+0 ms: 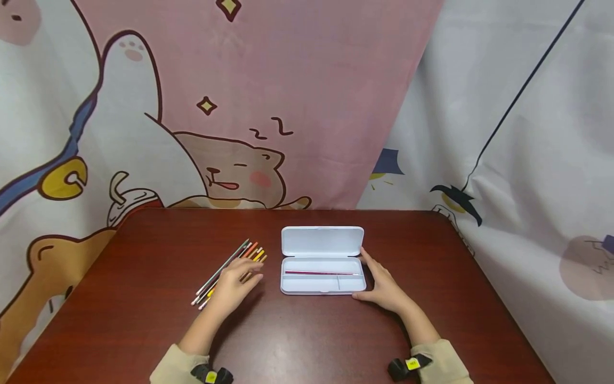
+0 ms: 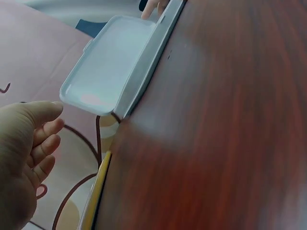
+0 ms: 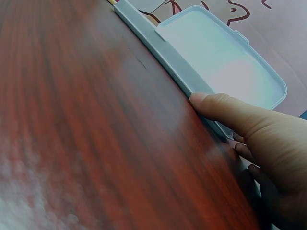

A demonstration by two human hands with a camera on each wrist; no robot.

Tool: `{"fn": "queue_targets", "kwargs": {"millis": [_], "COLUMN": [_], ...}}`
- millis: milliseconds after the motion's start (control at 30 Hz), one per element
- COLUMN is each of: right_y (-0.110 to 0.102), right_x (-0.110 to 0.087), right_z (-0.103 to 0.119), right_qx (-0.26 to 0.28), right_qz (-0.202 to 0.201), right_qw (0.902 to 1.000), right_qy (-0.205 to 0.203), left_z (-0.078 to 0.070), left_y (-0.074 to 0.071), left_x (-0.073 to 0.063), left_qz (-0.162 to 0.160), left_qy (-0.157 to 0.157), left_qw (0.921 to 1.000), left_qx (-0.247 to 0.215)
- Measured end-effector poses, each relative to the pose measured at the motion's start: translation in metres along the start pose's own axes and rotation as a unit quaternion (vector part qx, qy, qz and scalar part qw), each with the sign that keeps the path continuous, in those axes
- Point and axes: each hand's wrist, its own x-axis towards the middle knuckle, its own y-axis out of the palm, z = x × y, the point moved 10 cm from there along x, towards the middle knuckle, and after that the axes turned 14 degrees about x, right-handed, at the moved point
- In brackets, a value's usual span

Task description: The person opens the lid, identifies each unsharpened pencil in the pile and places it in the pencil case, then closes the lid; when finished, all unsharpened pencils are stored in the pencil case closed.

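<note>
A white pencil case [image 1: 307, 284] lies on the table with its lid [image 1: 322, 241] raised at the back. One dark red pencil [image 1: 316, 272] lies lengthwise inside it. My right hand [image 1: 384, 288] holds the case's right end, the thumb [image 3: 211, 103] against the front edge and the fingers around the side. To the left of the case is a loose bunch of colored pencils [image 1: 221, 268], slanting away to the right. Above them hovers my left hand [image 1: 234, 284], fingers loosely bent with nothing between them; it covers part of the bunch.
The case and pencils share a dark reddish-brown wooden table [image 1: 307, 336]. Behind its far edge hangs a cartoon-printed cloth [image 1: 336, 106], with a whitish cloth on the right. Each wrist wears a small black camera, such as the left one [image 1: 223, 376].
</note>
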Motion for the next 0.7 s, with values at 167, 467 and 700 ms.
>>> {"fn": "queue_targets", "kwargs": {"millis": [167,467,700], "right_y": [0.002,0.002,0.0], "right_x": [0.0,-0.001,0.0], "right_z": [-0.001,-0.002,-0.001], "right_qx": [0.006,0.003,-0.001], "right_qz": [0.0,0.0,-0.002], "right_qw": [1.0,1.0,1.0], "right_qy": [0.004,0.004,0.002], "left_z": [0.014,0.045,0.064], "left_y": [-0.016,-0.041,-0.053], "left_x": [-0.01,-0.032,-0.047], "left_qz": [-0.015,-0.015,-0.007], "left_qy": [-0.004,-0.045,-0.081], "left_qw": [0.9997,0.9967,0.9923], "left_qx": [0.018,0.065,0.093]}}
